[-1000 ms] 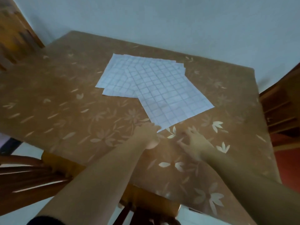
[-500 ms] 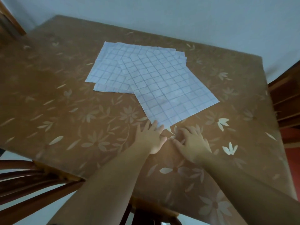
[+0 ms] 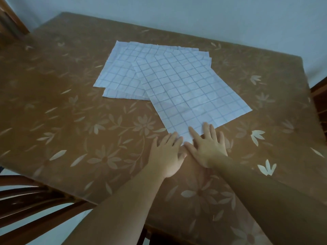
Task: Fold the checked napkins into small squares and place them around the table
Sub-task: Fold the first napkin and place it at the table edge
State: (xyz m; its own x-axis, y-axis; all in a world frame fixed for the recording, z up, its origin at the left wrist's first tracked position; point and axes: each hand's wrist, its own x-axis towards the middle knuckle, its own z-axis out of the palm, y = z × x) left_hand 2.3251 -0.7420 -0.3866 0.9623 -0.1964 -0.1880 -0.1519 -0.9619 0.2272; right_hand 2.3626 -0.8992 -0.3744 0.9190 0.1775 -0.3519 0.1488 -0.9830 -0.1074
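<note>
Both hands are down flat on the table: left hand and right hand side by side in the lower middle of the frame, thumbs nearly meeting, fingers straight and spread, gripping nothing. Right hand's fingers lie over the near corner of the top napkin, pressing it to the cloth. Left hand's fingertips sit right at that napkin's left edge beside the corner, palm on the bare tablecloth. Both forearms come in bare from the bottom edge, the left one from lower left, the right one from lower right. Now the top napkin: white with a blue check, unfolded, turned at an angle in the centre of the frame. Its far part overlaps the other napkins, a loose stack of the same checked sheets spread flat in the upper middle, edges fanned and not lined up. The tablecloth is brown, printed with pale flowers and leaves, and fills most of the picture. A pale wall runs across the top, right behind the table's far edge. Dark wooden chair slats show at lower left, close against the table's near edge. A piece of wooden furniture stands at the right edge, and a brown wooden post peeks in at the upper left corner.
</note>
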